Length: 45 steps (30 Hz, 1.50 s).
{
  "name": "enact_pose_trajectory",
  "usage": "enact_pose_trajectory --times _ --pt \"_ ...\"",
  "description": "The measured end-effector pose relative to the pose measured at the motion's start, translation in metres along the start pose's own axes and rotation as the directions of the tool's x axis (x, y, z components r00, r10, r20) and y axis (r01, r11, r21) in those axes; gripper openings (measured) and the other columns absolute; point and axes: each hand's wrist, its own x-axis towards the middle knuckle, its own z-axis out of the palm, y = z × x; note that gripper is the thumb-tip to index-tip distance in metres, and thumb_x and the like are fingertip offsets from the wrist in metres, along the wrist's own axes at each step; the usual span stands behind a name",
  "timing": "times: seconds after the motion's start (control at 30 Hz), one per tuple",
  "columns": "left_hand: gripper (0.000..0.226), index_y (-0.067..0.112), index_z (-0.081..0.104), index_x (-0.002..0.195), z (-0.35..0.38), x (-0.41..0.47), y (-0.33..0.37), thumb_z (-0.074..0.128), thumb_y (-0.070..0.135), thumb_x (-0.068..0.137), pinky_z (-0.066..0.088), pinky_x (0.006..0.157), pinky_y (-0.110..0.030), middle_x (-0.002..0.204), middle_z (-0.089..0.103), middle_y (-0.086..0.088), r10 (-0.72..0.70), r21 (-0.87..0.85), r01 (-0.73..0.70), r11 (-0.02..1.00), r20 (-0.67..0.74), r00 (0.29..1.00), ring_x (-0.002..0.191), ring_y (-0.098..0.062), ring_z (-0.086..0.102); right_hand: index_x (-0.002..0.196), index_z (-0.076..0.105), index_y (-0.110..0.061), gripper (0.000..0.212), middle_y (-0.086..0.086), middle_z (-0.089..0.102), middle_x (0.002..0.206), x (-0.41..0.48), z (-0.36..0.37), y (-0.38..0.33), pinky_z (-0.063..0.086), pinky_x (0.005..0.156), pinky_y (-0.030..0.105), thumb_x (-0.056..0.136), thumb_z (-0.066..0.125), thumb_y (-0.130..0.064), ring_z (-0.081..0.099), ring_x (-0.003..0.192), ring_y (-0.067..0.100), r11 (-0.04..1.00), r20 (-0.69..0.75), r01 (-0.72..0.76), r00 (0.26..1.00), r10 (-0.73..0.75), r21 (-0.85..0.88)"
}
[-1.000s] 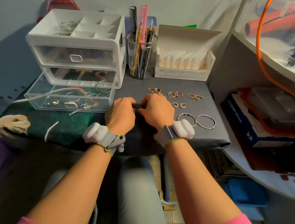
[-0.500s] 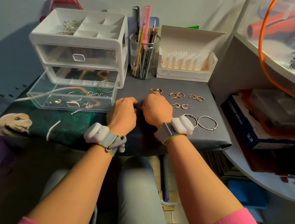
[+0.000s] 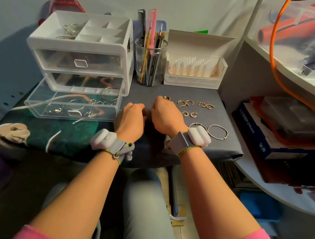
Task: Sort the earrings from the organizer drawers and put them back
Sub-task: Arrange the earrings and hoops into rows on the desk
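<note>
A white organizer [image 3: 81,48] stands at the back left, its lowest clear drawer [image 3: 38,109] pulled out, with silver hoops in it. Gold earrings lie in pairs on the grey cloth [image 3: 223,151]: two pairs of gold hoops [image 3: 185,103] [image 3: 206,105] and a small sparkly pair [image 3: 189,114]. Beside my right wrist are two large silver hoops [image 3: 217,132], one partly hidden. My left hand [image 3: 131,118] and right hand [image 3: 166,116] rest close together on the cloth, fingers curled under and hidden. The right hand's fingertips are at a gold earring [image 3: 166,98].
A glass cup of combs and brushes [image 3: 149,65] and an open white box [image 3: 194,72] stand behind the earrings. Shelves with books [image 3: 266,142] and an orange cable [image 3: 272,60] close in the right side. The cloth's front edge is just below my wrists.
Both hands have slid a little away from me, the right one up to the leftmost gold earring. The dark item seen between the hands no longer shows.
</note>
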Motion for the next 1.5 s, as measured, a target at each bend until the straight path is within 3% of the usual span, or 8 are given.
enact_pose_trajectory --times 0.33,0.43,0.57,0.7,0.9,1.13,1.27,1.5 --pt "0.014 0.008 0.063 0.102 0.0 0.002 0.002 0.052 0.014 0.095 0.046 0.09 -0.047 0.114 0.052 -0.017 -0.057 -0.114 0.055 0.992 -0.014 0.998 0.103 -0.039 0.055 0.107 0.048 -0.002 0.016 0.024 0.062 0.106 0.003 -0.009 0.012 0.049 0.075 0.047 0.095 0.038 -0.009 0.056 0.093 0.043 0.984 -0.176 -0.048 0.981 0.078 0.169" --pt "0.011 0.013 0.06 0.088 0.0 0.003 0.005 0.051 0.013 0.094 0.049 0.082 -0.041 0.103 0.063 -0.013 -0.093 -0.222 0.083 0.971 -0.033 0.995 0.096 -0.034 0.059 0.107 0.051 -0.002 0.018 0.021 0.062 0.107 0.003 -0.011 0.024 0.049 0.08 0.05 0.093 0.04 -0.008 0.056 0.095 0.042 0.975 -0.217 -0.083 0.968 0.128 0.206" --pt "0.026 0.023 0.051 0.07 0.002 0.006 0.007 0.051 0.01 0.092 0.05 0.075 -0.036 0.089 0.07 -0.009 -0.149 -0.377 0.13 0.917 -0.022 0.989 0.088 -0.03 0.063 0.104 0.056 -0.004 0.02 0.019 0.064 0.109 0.004 -0.013 0.047 0.048 0.084 0.047 0.092 0.04 -0.008 0.056 0.1 0.04 0.964 -0.248 -0.13 0.95 0.188 0.233" --pt "0.028 0.024 0.052 0.067 0.005 0.008 0.01 0.052 0.009 0.091 0.049 0.075 -0.035 0.083 0.07 -0.007 -0.162 -0.43 0.143 0.891 -0.009 0.987 0.086 -0.029 0.064 0.105 0.059 -0.005 0.02 0.018 0.063 0.112 0.001 -0.018 0.072 0.048 0.086 0.043 0.093 0.044 -0.01 0.056 0.104 0.038 0.953 -0.264 -0.182 0.933 0.245 0.241" --pt "0.015 0.012 0.067 0.082 0.012 0.011 0.02 0.055 0.014 0.09 0.053 0.077 -0.038 0.083 0.071 -0.009 -0.136 -0.403 0.129 0.906 0.01 0.991 0.085 -0.031 0.065 0.106 0.061 -0.007 0.021 0.016 0.062 0.117 -0.005 -0.027 0.103 0.045 0.086 0.039 0.094 0.045 -0.012 0.054 0.11 0.036 0.93 -0.262 -0.299 0.9 0.349 0.214" --pt "0.02 0.023 0.063 0.073 0.015 0.014 0.035 0.053 0.018 0.089 0.053 0.077 -0.041 0.094 0.07 -0.013 -0.11 -0.22 0.108 0.97 0.001 0.994 0.093 -0.038 0.061 0.11 0.066 -0.011 0.027 0.018 0.062 0.119 -0.01 -0.036 0.128 0.05 0.088 0.041 0.089 0.049 -0.011 0.056 0.111 0.038 0.873 -0.237 -0.452 0.841 0.485 0.183" --pt "0.02 0.014 0.07 0.088 0.019 0.018 0.041 0.05 0.016 0.093 0.048 0.073 -0.038 0.102 0.069 -0.015 -0.111 -0.129 0.107 0.986 -0.026 0.993 0.094 -0.039 0.062 0.11 0.067 -0.011 0.028 0.019 0.062 0.119 -0.009 -0.038 0.134 0.051 0.09 0.043 0.087 0.051 -0.01 0.057 0.111 0.039 0.852 -0.225 -0.485 0.823 0.521 0.198" --pt "0.014 0.014 0.069 0.094 0.023 0.021 0.041 0.055 0.014 0.094 0.045 0.071 -0.035 0.107 0.067 -0.012 -0.126 -0.086 0.122 0.989 -0.046 0.991 0.096 -0.034 0.062 0.112 0.067 -0.009 0.031 0.02 0.063 0.117 -0.007 -0.037 0.138 0.052 0.091 0.044 0.084 0.052 -0.009 0.058 0.109 0.039 0.831 -0.208 -0.519 0.807 0.553 0.199"
